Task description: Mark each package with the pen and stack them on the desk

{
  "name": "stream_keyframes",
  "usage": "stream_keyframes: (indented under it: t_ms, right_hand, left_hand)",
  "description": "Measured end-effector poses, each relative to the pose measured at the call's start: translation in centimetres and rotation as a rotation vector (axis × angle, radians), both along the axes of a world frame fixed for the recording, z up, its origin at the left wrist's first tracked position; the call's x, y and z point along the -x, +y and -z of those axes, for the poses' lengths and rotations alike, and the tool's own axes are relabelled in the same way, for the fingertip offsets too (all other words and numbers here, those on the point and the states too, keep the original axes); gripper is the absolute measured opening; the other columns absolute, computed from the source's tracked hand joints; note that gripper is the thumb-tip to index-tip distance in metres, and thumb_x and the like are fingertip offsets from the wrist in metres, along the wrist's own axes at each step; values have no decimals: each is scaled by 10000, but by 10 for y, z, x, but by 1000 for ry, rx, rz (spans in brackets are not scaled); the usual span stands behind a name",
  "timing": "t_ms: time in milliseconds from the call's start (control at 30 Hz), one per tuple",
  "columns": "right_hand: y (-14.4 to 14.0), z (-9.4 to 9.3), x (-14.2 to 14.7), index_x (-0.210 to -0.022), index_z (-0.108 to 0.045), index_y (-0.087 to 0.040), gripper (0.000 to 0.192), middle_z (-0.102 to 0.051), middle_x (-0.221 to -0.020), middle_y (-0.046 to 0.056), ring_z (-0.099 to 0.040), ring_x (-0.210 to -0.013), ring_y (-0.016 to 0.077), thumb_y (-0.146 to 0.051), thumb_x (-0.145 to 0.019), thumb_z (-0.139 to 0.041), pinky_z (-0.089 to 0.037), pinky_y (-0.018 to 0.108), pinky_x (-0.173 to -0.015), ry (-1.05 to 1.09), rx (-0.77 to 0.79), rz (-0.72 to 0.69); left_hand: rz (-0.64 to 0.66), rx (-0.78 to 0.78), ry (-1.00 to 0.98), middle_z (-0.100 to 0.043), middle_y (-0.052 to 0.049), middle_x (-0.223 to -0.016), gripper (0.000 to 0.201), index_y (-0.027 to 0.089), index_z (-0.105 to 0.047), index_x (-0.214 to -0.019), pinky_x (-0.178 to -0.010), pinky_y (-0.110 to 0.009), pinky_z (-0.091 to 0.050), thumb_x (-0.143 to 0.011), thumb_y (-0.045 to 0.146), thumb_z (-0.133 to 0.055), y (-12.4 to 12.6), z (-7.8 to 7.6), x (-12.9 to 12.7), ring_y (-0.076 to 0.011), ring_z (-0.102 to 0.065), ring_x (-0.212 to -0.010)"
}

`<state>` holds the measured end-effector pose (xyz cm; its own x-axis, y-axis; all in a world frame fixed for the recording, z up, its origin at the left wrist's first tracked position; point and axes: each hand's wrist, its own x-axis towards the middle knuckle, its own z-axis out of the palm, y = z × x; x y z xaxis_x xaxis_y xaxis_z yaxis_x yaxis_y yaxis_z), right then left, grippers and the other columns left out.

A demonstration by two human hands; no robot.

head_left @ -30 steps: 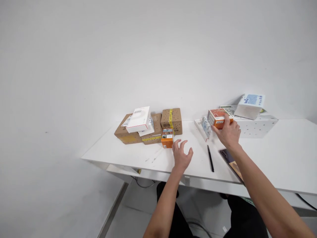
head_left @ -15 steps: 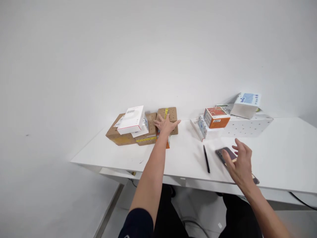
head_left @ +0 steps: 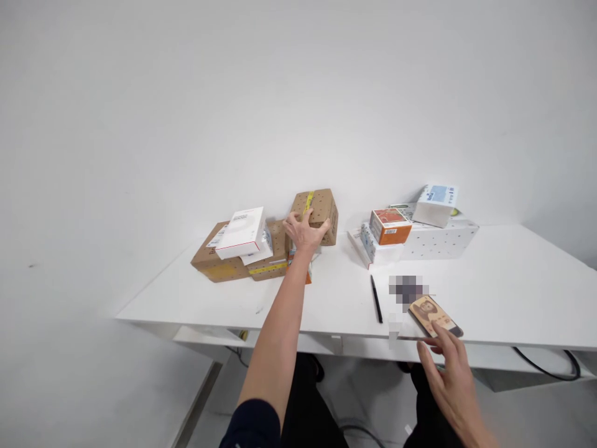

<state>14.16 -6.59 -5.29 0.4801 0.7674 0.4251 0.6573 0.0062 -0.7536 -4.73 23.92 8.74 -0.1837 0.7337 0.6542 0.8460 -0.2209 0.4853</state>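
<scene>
Status of the work: a taped brown carton (head_left: 324,204), at the centre of the frame, is engaged by the left hand (head_left: 304,235). The grip is wide: fingers spread over the near side, thumb at the right. The carton sits tilted; whether its base contacts the table (head_left: 513,286) cannot be told from here. Judged by this, engagement is done and release is not.

The right hand (head_left: 450,376), lower right, is loosely spread and holds nothing visible. Its fingertips are at the near edge of the phone (head_left: 436,316); contact cannot be confirmed. A black pen (head_left: 376,300) lies left of the phone.

Left of centre, a white box (head_left: 240,233) rests atop the group of brown cartons. Right of centre, an orange box (head_left: 390,226) rests on a smaller white carton (head_left: 387,254). A second orange box (head_left: 309,274) is partly hidden by the left forearm. How much work is left cannot be determined.
</scene>
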Motion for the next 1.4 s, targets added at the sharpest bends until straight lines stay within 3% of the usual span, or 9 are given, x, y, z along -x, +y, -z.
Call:
stream_keyframes:
  t_ms: [100, 200, 333, 433, 600, 967, 1200, 1300, 1400]
  right_hand:
    - [-8, 2, 8, -1322, -458, -259, 485, -518, -1195, 140, -621, -844, 225, -401, -865, -533, -541, 281, -463, 53, -8, 6]
    - [-6, -2, 18, -1279, -483, -242, 443, -559, -1130, 126, -621, -845, 224, -407, -870, -523, -545, 296, -516, 118, -15, -23]
    - [8, -15, 33, -1219, -513, -235, 371, -617, -1084, 101, -636, -889, 219, -420, -901, -469, -552, 357, -724, 304, 24, -122]
    - [22, -25, 47, -1238, -508, -243, 387, -594, -1179, 107, -641, -934, 215, -439, -911, -442, -541, 373, -791, 407, 77, -218]
    - [41, -34, 71, -1332, -456, -247, 469, -519, -1284, 128, -614, -1023, 220, -436, -903, -457, -542, 376, -827, 412, 64, -375]
    - [49, -34, 94, -1419, -345, -266, 546, -456, -1355, 117, -550, -1114, 213, -434, -912, -458, -521, 371, -876, 445, 62, -425]
    - [47, -37, 91, -1424, -358, -279, 545, -480, -1347, 113, -541, -1130, 229, -432, -912, -468, -527, 388, -880, 529, 61, -460]
    - [44, -40, 88, -1421, -366, -294, 533, -470, -1366, 107, -539, -1140, 238, -423, -915, -470, -532, 392, -879, 546, 61, -478]
    - [44, -40, 83, -1427, -353, -322, 521, -449, -1401, 88, -518, -1183, 245, -396, -923, -464, -524, 393, -894, 520, 38, -533]
  left_hand:
    - [76, -171, -29, -387, -112, -1178, 530, 238, -639, -1138, -1019, -444, -332, -688, 513, -689, -37, -14, 5, -293, -393, -1160]
    - [214, -311, -22, -368, -113, -1172, 584, 215, -607, -1159, -1001, -462, -371, -666, 514, -694, -101, -6, 15, -298, -403, -1161]
    - [312, -350, 43, -350, -103, -1159, 633, 243, -599, -1142, -1043, -572, -319, -580, 487, -757, -182, 40, 28, -355, -381, -1193]
    - [307, -296, 82, -353, -97, -1139, 627, 276, -601, -1147, -1056, -615, -291, -572, 451, -778, -213, 76, 32, -377, -351, -1208]
    - [262, -255, 95, -344, -107, -1177, 678, 292, -584, -1188, -1067, -654, -251, -572, 490, -787, -223, 96, 32, -404, -318, -1240]
    - [226, -214, 77, -330, -114, -1198, 579, 298, -594, -1201, -1070, -679, -217, -655, 406, -751, -231, 97, 25, -405, -268, -1273]
    - [291, -165, 113, -325, -121, -1224, 584, 252, -580, -1216, -1077, -666, -213, -668, 395, -722, -244, 83, 29, -395, -288, -1276]
    - [342, -92, -42, -302, -142, -1328, 620, 223, -478, -1310, -1053, -608, -309, -726, 329, -658, -249, 79, 40, -379, -287, -1315]
    - [365, -31, -380, -343, -153, -1386, 645, 225, -316, -1412, -1052, -515, -361, -826, 322, -568, -246, 82, 50, -310, -370, -1303]
